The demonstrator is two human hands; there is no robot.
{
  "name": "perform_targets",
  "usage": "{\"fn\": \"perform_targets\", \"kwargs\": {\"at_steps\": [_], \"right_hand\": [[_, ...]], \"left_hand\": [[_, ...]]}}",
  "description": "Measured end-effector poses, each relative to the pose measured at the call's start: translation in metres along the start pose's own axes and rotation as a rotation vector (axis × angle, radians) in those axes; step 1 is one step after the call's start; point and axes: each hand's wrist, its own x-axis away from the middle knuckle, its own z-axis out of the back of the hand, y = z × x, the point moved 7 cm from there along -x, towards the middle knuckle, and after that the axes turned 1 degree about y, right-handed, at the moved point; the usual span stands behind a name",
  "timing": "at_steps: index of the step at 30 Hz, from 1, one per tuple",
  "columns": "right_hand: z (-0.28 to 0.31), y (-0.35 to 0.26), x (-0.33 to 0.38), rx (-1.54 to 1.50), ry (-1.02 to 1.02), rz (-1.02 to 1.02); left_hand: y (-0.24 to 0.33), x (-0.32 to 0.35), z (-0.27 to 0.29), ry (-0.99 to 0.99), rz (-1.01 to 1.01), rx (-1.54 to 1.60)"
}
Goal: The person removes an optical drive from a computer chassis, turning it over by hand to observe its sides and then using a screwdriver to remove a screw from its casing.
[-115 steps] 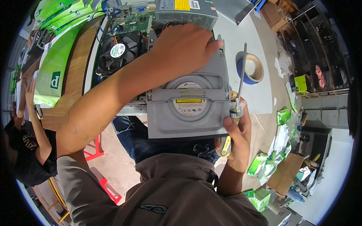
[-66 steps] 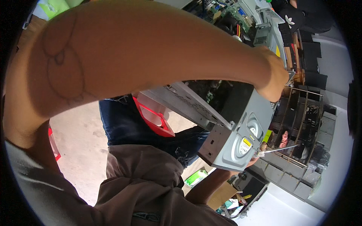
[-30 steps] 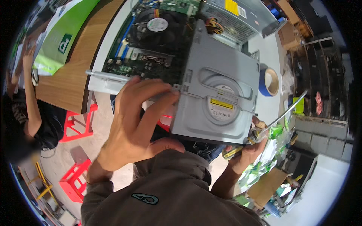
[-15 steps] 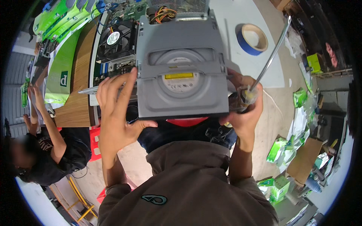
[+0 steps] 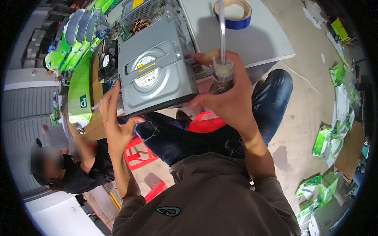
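Right now the one grey optical drive (image 5: 156, 76) sits above the person's lap at the table (image 5: 271, 41) edge, left hand (image 5: 117, 120) cupping its near corner, right hand (image 5: 226, 94) pinching its side while clenching one screwdriver (image 5: 221, 47). It looks stiff, boxy, fairly light, with slick metal best gripped by the edges.

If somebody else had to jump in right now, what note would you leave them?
Left hand: grips the near left corner of the grey disc drive.
Right hand: steadies the drive's right side while gripping a screwdriver, shaft pointing up.
Drive: held above the lap, out of the open computer case on the white table.
Blue tape roll: on the table.
Done: drive is out of the case.
Left: cannot tell.
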Motion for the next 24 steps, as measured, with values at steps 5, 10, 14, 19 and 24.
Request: {"fn": "perform_targets", "kwargs": {"at_steps": [5,10,14,19,24], "right_hand": [[0.018,0.012,-0.006,-0.142,-0.008,-0.067],[0.035,0.032,0.001,-0.275,-0.007,-0.284],[0.009,0.046,0.017,-0.484,-0.201,-0.328],[-0.015,0.064,0.031,-0.469,-0.194,-0.451],[-0.006,0.066,0.024,-0.684,-0.038,-0.487]], "left_hand": [[0.013,-0.018,0.008,-0.148,0.072,0.132],[0.033,-0.079,0.014,0.003,0.074,-0.079],[0.038,-0.135,-0.027,-0.123,0.059,-0.113],[0.028,-0.161,-0.055,-0.195,0.163,-0.019],[0.022,-0.167,-0.055,-0.143,0.146,0.087]]}}
